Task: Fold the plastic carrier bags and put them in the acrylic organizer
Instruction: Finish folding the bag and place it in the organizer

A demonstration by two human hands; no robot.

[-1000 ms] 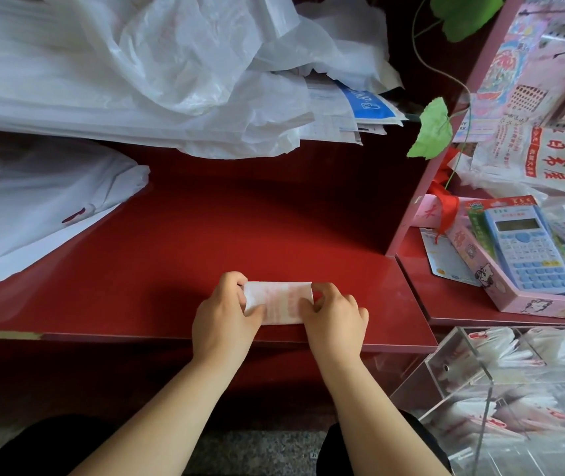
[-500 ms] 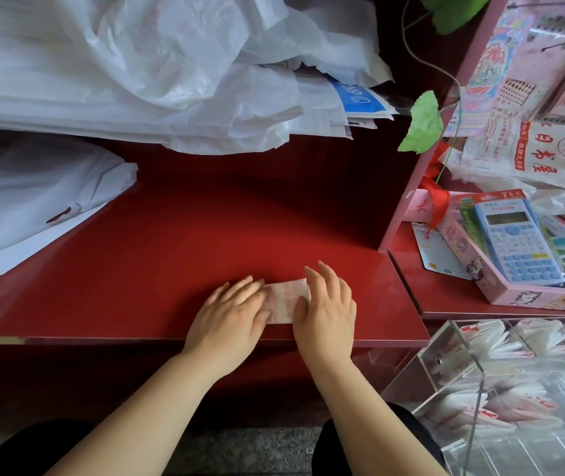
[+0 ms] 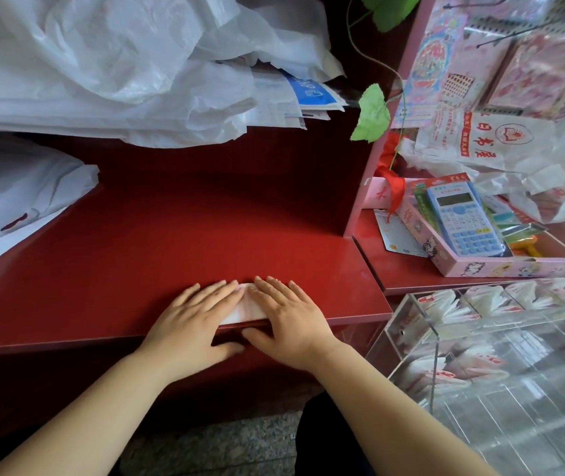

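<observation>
A small folded white carrier bag (image 3: 245, 309) lies at the front edge of the red counter (image 3: 178, 242). My left hand (image 3: 193, 319) and my right hand (image 3: 289, 316) press flat on it side by side, fingers straight, so only a narrow strip shows between them. Both thumbs hang over the counter's front edge. The clear acrylic organizer (image 3: 422, 333) stands at the lower right, below the counter, with several folded bags (image 3: 446, 305) in its compartments. A big heap of loose white plastic bags (image 3: 112, 63) fills the back left of the counter.
More flat white bags (image 3: 16, 190) lie at the left. A lower red shelf at the right holds a pink box (image 3: 501, 266) with a blue calculator (image 3: 463, 218), printed bags (image 3: 473, 139) and a green leaf (image 3: 372, 113). A pink partition (image 3: 367, 187) separates counter and shelf.
A second ago both hands pinched the folded bag's ends with curled fingers. They have since flattened over it and slid together, pressing it down near the counter's front edge.
</observation>
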